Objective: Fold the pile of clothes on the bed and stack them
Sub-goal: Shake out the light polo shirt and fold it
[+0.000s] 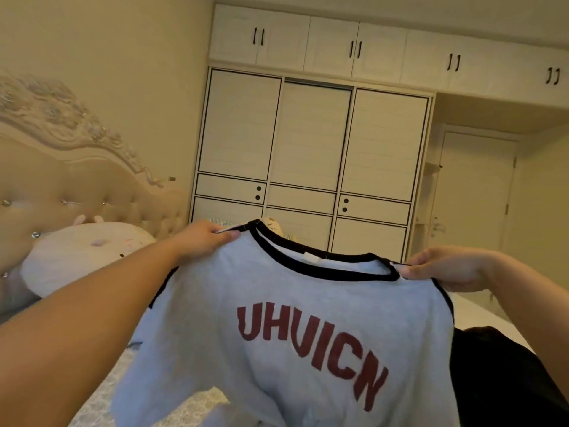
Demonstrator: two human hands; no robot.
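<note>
Above the bed (172, 405), left hand (201, 240) and right hand (443, 268) pinch the shirt (277, 349) at its shoulders; uneven pinches could skew the fold

— What can't we make out here?
— The grey T-shirt (277, 349) runs off the bottom edge, so we never see its hem, and it hides most of the bed (101, 405) behind it.
— And the dark garment (498, 374) at the right?
— Cut off by the frame and half covered; we can't tell what it is.
— That small thing above the collar?
— A patterned object (274, 227), mostly hidden.
</note>
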